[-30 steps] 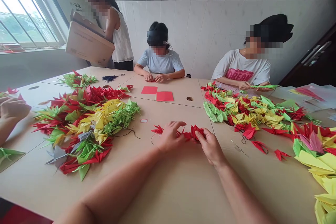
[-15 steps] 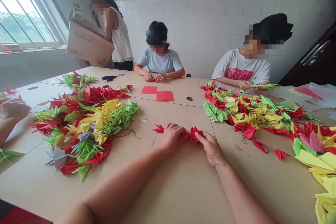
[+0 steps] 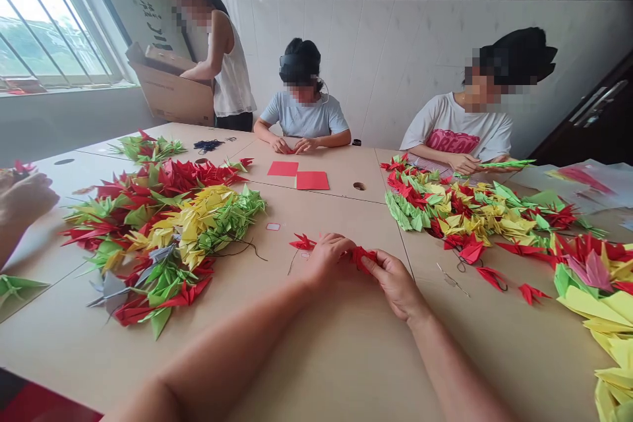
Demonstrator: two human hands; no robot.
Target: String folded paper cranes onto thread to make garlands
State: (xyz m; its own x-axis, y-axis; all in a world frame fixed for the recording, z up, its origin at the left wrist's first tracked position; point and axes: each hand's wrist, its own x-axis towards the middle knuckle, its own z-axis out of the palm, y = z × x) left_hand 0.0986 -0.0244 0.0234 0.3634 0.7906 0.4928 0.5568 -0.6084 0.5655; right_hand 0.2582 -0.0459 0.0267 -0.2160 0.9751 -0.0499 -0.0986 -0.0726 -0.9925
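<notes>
Near the middle of the table, a string of red folded paper cranes (image 3: 362,258) runs between my hands. My left hand (image 3: 327,260) is closed over its left part, so the paper under the palm is hidden. My right hand (image 3: 395,282) pinches the cranes at the right end between thumb and fingers. One red crane (image 3: 302,242) sticks out left of my left hand, with a dark thread (image 3: 293,262) trailing from it. To the right of my right hand lie a thin wire-like tool (image 3: 453,279) and loose red cranes (image 3: 531,293).
A large heap of coloured paper cranes (image 3: 163,224) lies left, another heap (image 3: 459,201) right. Red paper squares (image 3: 312,180) lie ahead. Two people sit across; one stands with a cardboard box (image 3: 173,95). Another person's hand (image 3: 30,198) shows at left.
My right hand has shifted slightly toward my left, and the red cranes between them sit turned and closer together. The standing person's box has tilted, with an arm reaching across it.
</notes>
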